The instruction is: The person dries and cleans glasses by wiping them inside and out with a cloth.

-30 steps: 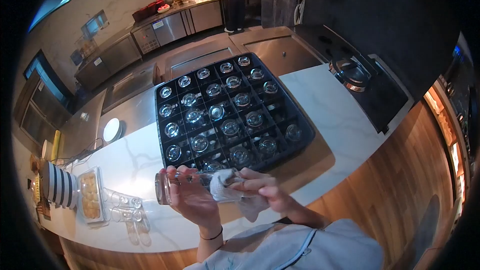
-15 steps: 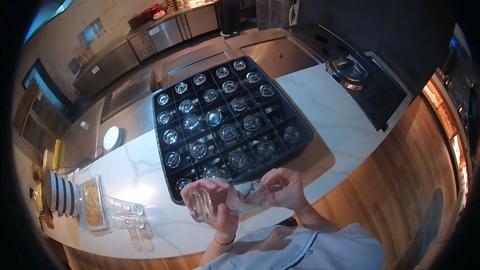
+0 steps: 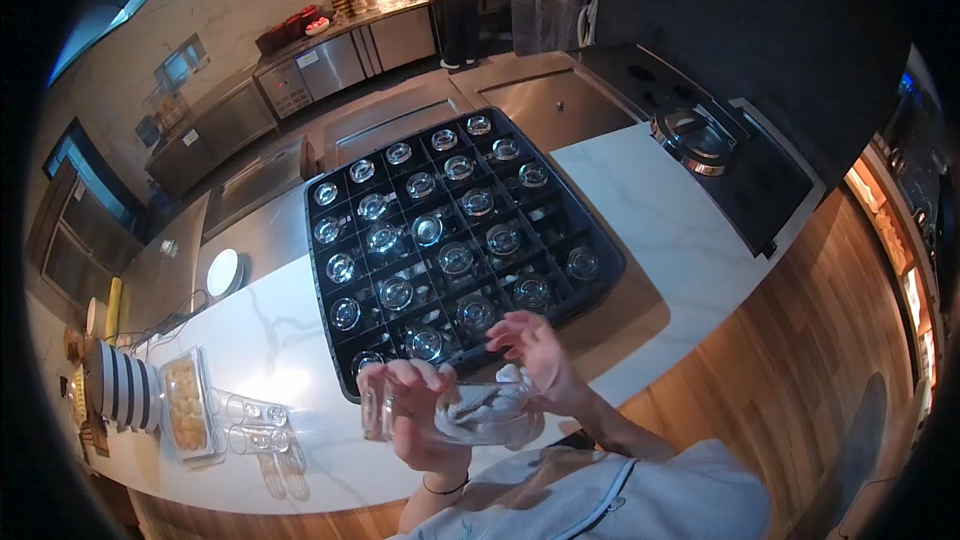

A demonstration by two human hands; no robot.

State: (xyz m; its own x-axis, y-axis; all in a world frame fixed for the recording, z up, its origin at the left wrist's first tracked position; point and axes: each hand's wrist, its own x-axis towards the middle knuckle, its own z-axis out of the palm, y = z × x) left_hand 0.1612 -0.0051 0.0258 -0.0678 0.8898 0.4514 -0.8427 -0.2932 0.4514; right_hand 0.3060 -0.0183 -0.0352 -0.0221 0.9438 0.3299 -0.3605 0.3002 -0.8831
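Observation:
My left hand [image 3: 418,420] grips a clear drinking glass [image 3: 377,410], which is tilted onto its side over the front edge of the rack. A light grey cloth [image 3: 485,414] is bunched inside the glass and sticks out at its right end. My right hand [image 3: 540,360] is beside that end, its fingers raised and apart, with the palm close to the protruding cloth. Just beyond both hands, a black divided rack [image 3: 610,258] holds many glasses bottom up, among them one glass [image 3: 425,342] in the near row.
To the left on the white counter [image 3: 300,460] are clear glasses [image 3: 255,438], a container of round yellowish items [image 3: 186,405] and stacked striped dishes [image 3: 125,387]. White plates [image 3: 224,272] lie farther back. A round-lidded appliance [image 3: 697,145] is at right. Another person [image 3: 455,10] stands at the back counter.
My right hand has let go at the glass's end and lifted, its fingers spreading. The glass has turned slightly in my left hand, and the cloth inside shows more fully.

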